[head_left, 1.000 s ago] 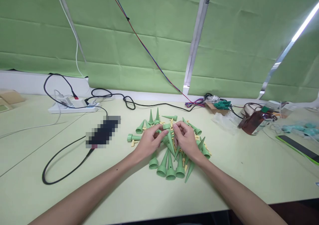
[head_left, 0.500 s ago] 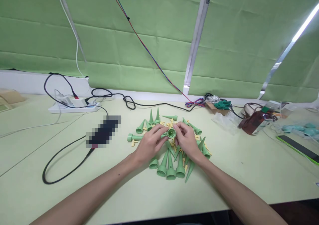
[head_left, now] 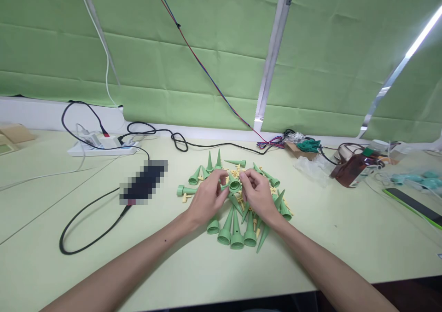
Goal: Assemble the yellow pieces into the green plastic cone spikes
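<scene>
We have turned the green cone (head_left: 235,185) mouth towards us; our left hand (head_left: 206,198) and right hand (head_left: 258,195) both pinch it in closed fingers, the cone pile (head_left: 236,233) just below them.

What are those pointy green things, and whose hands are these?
These are a person's own bare hands. The one picture comes from a camera worn on their head, looking down. On the pale green table lies a pile of green plastic cone-shaped spikes, mixed with small yellowish plastic pieces. The left hand and the right hand together hold one green plastic cone with their fingers, its round open end facing us. Farther back lie a white power strip, a looping black cable and a brown bottle.
</scene>
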Available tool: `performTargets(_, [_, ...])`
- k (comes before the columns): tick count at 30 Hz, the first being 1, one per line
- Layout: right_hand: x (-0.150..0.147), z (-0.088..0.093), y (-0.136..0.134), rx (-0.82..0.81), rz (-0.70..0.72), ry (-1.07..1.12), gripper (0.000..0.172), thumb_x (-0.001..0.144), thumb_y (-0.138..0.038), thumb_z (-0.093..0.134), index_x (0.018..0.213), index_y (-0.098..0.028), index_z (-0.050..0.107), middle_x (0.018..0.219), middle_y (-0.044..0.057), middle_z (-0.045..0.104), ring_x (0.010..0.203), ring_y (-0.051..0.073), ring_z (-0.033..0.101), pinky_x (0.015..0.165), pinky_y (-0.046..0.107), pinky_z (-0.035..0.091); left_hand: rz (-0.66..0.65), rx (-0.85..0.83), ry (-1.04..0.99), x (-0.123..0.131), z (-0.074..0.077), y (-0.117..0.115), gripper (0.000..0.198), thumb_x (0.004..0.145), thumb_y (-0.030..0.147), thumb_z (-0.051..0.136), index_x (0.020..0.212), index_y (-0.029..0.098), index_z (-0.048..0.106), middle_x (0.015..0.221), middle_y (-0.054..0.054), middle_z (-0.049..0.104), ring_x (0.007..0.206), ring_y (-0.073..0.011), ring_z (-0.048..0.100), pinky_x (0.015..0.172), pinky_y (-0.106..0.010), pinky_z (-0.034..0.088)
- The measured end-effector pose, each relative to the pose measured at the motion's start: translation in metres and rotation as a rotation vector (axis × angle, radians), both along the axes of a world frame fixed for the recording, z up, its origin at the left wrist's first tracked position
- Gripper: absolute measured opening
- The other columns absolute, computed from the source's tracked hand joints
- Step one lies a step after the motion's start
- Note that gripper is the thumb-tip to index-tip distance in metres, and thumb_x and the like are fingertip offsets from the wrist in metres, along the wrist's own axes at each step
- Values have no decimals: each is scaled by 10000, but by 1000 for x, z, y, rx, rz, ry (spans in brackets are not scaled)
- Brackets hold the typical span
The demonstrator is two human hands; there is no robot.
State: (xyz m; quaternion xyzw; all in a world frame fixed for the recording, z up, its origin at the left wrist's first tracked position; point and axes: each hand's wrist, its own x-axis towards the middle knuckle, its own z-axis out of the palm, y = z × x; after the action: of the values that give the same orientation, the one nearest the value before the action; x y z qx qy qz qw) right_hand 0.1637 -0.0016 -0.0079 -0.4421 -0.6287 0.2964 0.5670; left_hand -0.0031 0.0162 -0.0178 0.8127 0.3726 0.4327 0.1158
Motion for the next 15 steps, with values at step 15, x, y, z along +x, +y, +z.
performTargets(15, [1, -1, 1, 6, 50, 40, 298, 942, -439, 503, 764, -200, 510, 555, -58, 427, 462, 98, 405, 461, 233, 341, -263, -630, -268, 5, 11, -1, 453, 957, 540, 401, 675, 190, 452, 453, 47, 479, 402, -114, 459, 427, -234, 336])
